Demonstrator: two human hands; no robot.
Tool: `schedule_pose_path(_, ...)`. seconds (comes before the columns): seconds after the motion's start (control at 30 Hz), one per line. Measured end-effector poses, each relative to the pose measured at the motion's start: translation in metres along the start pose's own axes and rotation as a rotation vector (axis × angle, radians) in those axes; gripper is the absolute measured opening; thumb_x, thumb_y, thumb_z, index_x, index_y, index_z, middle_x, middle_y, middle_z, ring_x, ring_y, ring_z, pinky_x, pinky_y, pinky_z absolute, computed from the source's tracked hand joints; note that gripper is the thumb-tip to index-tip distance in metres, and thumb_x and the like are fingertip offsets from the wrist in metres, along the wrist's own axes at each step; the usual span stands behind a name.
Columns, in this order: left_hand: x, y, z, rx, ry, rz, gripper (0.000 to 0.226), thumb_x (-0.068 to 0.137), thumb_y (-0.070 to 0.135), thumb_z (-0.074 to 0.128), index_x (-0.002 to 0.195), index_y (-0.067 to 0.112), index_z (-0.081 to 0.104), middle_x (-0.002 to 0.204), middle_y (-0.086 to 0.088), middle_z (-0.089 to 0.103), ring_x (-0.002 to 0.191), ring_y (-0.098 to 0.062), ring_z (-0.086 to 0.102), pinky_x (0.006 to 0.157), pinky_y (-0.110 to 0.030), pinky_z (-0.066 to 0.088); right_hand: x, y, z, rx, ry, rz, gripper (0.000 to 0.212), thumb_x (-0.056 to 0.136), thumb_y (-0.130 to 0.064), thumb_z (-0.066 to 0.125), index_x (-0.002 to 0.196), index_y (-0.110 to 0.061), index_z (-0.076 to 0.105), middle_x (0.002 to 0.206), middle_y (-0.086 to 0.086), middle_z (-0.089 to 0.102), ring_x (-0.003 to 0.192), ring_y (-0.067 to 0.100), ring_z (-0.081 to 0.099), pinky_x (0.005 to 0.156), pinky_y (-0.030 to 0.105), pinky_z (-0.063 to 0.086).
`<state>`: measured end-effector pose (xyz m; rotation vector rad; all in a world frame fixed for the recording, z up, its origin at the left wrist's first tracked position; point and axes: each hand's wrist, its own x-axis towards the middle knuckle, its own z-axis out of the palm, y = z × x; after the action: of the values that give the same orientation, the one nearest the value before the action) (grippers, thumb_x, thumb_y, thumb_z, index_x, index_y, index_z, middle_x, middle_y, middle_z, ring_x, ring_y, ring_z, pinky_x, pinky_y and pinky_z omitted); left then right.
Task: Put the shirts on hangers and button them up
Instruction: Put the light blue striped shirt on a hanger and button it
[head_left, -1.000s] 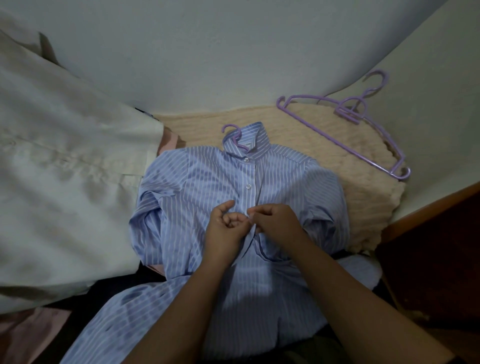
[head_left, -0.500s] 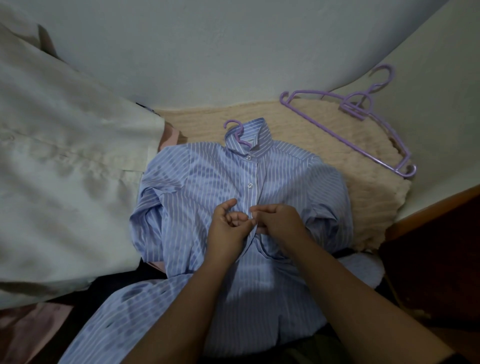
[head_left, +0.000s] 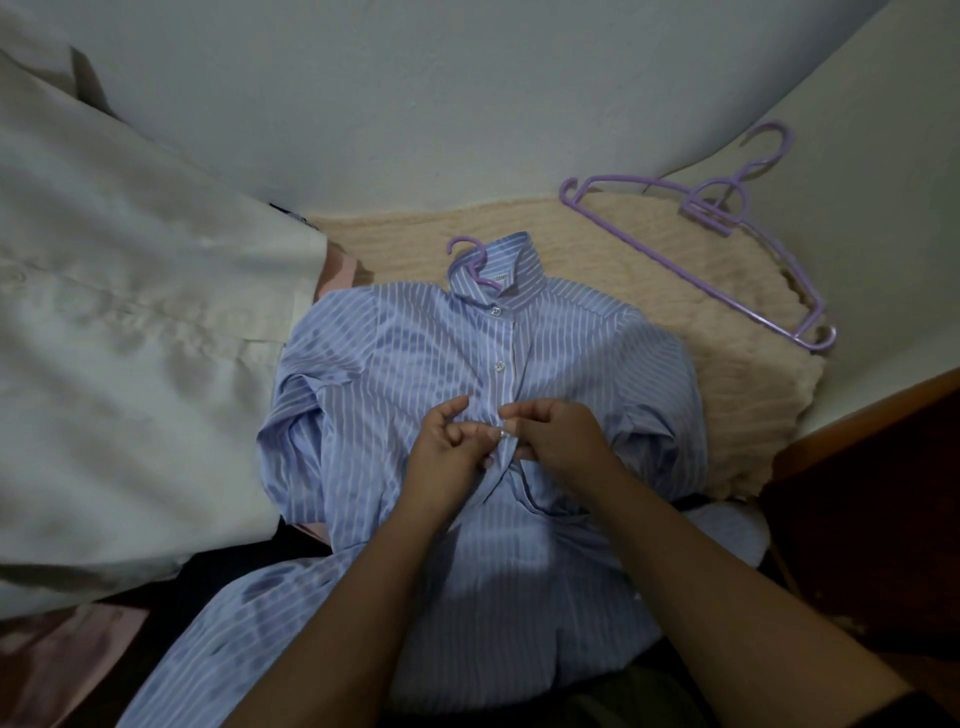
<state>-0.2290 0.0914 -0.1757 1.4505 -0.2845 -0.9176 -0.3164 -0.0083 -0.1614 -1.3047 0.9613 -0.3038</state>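
A blue striped shirt (head_left: 395, 374) lies flat in front of me with a purple hanger hook (head_left: 470, 254) sticking out of its collar. The collar button and the second button are fastened. At the third button, my left hand (head_left: 447, 447) pinches the left edge of the placket. My right hand (head_left: 558, 436) pinches the right edge against it, and a small white button shows between my fingertips. Below my hands the shirt front gapes open.
Spare purple hangers (head_left: 727, 208) lie at the back right on a cream knitted blanket (head_left: 649, 291). A pale beige garment (head_left: 130, 322) covers the left side. A dark wooden edge (head_left: 857, 441) runs along the right, and light walls close off the back.
My hands stay at the same button; the fingers have shifted slightly and the button now shows between them. The view has tilted a little.
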Motion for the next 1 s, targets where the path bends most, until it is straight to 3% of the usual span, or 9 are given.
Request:
schedule_pose_path(0.1, 0.004, 0.007, 0.001, -0.131, -0.008, -0.129, 0.044, 0.087, -0.007, 0.059, 0.126, 0.005, 0.041, 0.077, -0.008, 0.062, 0.067, -0.017, 0.059, 0.058, -0.023, 0.049, 0.002, 0.000, -0.001, -0.027, -0.032, -0.028, 0.011, 0.090, 0.000, 0.058, 0.097, -0.004, 0.066, 0.078, 0.001, 0.064, 0.068, 0.009, 0.063, 0.059, 0.017, 0.054)
schedule_pose_path(0.17, 0.005, 0.007, -0.003, -0.026, -0.004, -0.097, 0.044, 0.088, -0.005, 0.060, 0.127, 0.005, 0.042, 0.076, -0.008, 0.062, 0.066, -0.018, 0.059, 0.059, -0.026, 0.050, 0.004, 0.003, -0.001, -0.098, -0.019, -0.057, 0.011, 0.091, -0.001, 0.057, 0.098, -0.006, 0.064, 0.085, 0.004, 0.063, 0.067, 0.010, 0.060, 0.056, 0.017, 0.053)
schedule_pose_path(0.3, 0.003, 0.007, -0.024, 0.627, 0.031, 0.204, 0.063, 0.088, 0.006, 0.061, 0.142, 0.022, 0.032, 0.116, 0.006, 0.059, 0.093, -0.014, 0.061, 0.080, -0.032, 0.050, 0.005, 0.010, -0.009, -0.183, -0.033, -0.099, 0.034, 0.091, 0.001, 0.055, 0.120, -0.016, 0.055, 0.099, 0.009, 0.058, 0.055, 0.007, 0.059, 0.047, 0.019, 0.048)
schedule_pose_path(0.4, 0.005, 0.006, -0.032, 0.848, -0.016, 0.271, 0.081, 0.088, 0.009, 0.064, 0.152, 0.024, 0.016, 0.139, 0.005, 0.051, 0.117, -0.018, 0.057, 0.089, -0.025, 0.043, 0.007, 0.013, -0.014, -0.349, -0.098, -0.152, 0.048, 0.089, 0.004, 0.052, 0.130, -0.021, 0.049, 0.121, 0.003, 0.052, 0.079, 0.017, 0.061, 0.056, 0.023, 0.049)
schedule_pose_path(0.5, 0.013, 0.004, -0.031, 0.871, 0.019, 0.246, 0.075, 0.089, 0.009, 0.063, 0.151, 0.018, 0.022, 0.104, 0.001, 0.070, 0.090, -0.023, 0.066, 0.079, -0.030, 0.050, 0.011, 0.011, -0.012, -0.444, -0.044, -0.228, 0.033, 0.087, 0.005, 0.050, 0.113, -0.016, 0.053, 0.098, 0.001, 0.057, 0.083, 0.027, 0.062, 0.074, 0.042, 0.055)
schedule_pose_path(0.57, 0.018, 0.003, -0.030, 0.725, 0.067, 0.221, 0.066, 0.089, 0.007, 0.063, 0.147, 0.017, 0.033, 0.080, -0.001, 0.070, 0.075, -0.021, 0.067, 0.076, -0.041, 0.055, 0.016, 0.007, -0.011, -0.412, 0.010, -0.226, 0.024, 0.089, 0.003, 0.049, 0.105, -0.015, 0.052, 0.081, 0.003, 0.057, 0.076, 0.028, 0.062, 0.071, 0.043, 0.054)
schedule_pose_path(0.73, 0.033, 0.025, -0.020, 0.542, 0.145, 0.307, 0.051, 0.089, 0.003, 0.062, 0.135, 0.010, 0.042, 0.079, -0.001, 0.066, 0.077, -0.006, 0.063, 0.084, -0.024, 0.051, 0.033, -0.020, -0.016, -0.107, 0.052, -0.137, 0.021, 0.088, 0.005, 0.057, 0.101, -0.009, 0.049, 0.076, 0.009, 0.058, 0.064, 0.020, 0.061, 0.059, 0.028, 0.055)
schedule_pose_path(0.9, 0.081, 0.058, -0.008, 0.509, 0.138, 0.380, 0.052, 0.089, 0.006, 0.062, 0.136, 0.011, 0.041, 0.081, -0.006, 0.068, 0.083, -0.017, 0.066, 0.089, -0.041, 0.052, 0.069, -0.053, -0.023, -0.134, 0.165, -0.190, 0.022, 0.081, 0.001, 0.062, 0.098, -0.009, 0.053, 0.085, 0.017, 0.065, 0.080, 0.035, 0.066, 0.077, 0.048, 0.056)
schedule_pose_path(1.0, 0.101, 0.072, 0.002, 0.547, 0.124, 0.414, 0.054, 0.090, 0.006, 0.059, 0.139, 0.008, 0.039, 0.074, 0.004, 0.063, 0.077, -0.009, 0.062, 0.083, -0.020, 0.050, 0.093, -0.068, -0.031, -0.069, 0.227, -0.194, 0.021, 0.082, 0.000, 0.064, 0.096, -0.010, 0.052, 0.089, 0.015, 0.066, 0.085, 0.034, 0.066, 0.083, 0.052, 0.054)
